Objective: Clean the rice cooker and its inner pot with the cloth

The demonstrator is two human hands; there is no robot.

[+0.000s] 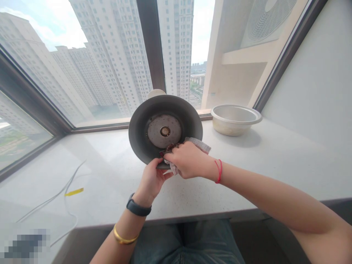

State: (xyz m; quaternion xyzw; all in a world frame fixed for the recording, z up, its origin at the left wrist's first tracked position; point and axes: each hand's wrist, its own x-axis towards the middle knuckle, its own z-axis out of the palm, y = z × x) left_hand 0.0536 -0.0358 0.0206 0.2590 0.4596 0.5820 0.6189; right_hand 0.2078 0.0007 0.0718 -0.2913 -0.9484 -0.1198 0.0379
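A round grey metal pot [165, 121] is held up on edge, its underside facing me, with a lighter disc and a small ring at its centre. My left hand [152, 179] grips the pot's lower rim from below. My right hand [188, 160] is closed on a checked cloth [199, 145] and presses it against the lower right of the pot's underside. A dark stain shows where cloth meets metal.
A white sill [261, 161] runs below a large window [110, 62]. A metal bowl [235, 118] stands at the back right. A white cable [55, 198] with a yellow tag [74, 191] lies at the left. A white wall [316, 80] rises at the right.
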